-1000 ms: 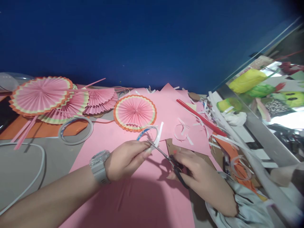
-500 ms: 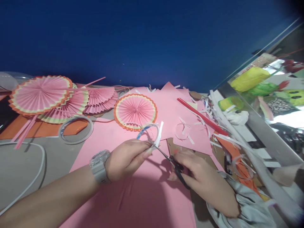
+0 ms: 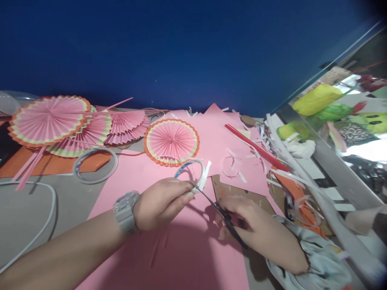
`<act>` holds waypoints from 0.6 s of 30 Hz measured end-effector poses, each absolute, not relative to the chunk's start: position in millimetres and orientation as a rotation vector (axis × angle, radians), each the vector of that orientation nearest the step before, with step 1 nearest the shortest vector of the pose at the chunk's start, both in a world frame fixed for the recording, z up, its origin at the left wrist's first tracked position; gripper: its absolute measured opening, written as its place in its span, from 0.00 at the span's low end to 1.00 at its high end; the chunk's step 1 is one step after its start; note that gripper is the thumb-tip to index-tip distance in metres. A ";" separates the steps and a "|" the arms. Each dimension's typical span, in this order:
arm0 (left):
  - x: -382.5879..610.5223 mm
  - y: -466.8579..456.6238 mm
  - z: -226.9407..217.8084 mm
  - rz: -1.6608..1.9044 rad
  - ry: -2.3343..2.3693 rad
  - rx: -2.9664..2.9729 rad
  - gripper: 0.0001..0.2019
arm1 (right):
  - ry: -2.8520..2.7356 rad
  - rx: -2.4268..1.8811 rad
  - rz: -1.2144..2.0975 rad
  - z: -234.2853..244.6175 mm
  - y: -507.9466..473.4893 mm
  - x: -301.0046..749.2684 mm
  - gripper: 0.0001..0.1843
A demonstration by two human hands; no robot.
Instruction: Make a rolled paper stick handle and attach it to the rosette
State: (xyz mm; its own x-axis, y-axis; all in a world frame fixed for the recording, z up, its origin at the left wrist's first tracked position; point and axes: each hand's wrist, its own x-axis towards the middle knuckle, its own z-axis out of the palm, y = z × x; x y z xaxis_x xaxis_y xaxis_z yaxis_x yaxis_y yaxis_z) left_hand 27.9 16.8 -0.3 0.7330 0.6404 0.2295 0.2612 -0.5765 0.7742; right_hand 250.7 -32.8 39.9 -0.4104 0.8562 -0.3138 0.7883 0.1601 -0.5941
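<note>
In the middle of the head view, my left hand point(image 3: 165, 201), with a grey watch on its wrist, pinches a roll of white tape point(image 3: 203, 168) with a blue inner ring. A free white end of the tape sticks up on its right side. My right hand point(image 3: 242, 215) is closed around the black handles of a pair of scissors point(image 3: 218, 207). The blades point up and left, and their tips meet the tape beside my left fingertips. A round pleated pink paper fan point(image 3: 172, 139) with an orange and cream rim lies just behind the roll.
Several more pleated fans point(image 3: 50, 119) are stacked at the left, near a second tape roll point(image 3: 95, 181) and a white cable point(image 3: 55, 201). Pink paper point(image 3: 169, 257) lies under my hands. A red strip point(image 3: 256, 147), paper scraps and a clear-walled edge are on the right.
The scissors' blades have closed further at the tape, and my right hand has turned slightly. The tape's free end leans a little more to the right.
</note>
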 end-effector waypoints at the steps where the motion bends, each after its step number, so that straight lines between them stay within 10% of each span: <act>1: 27.7 16.7 -0.1 0.642 0.675 2.176 0.17 | -2.308 -1.648 1.106 41.5 -32.6 250.3 0.04; 18: 24.3 15.1 5.3 0.619 0.594 2.150 0.19 | -1.800 -1.406 2.000 33.6 -31.2 254.8 0.13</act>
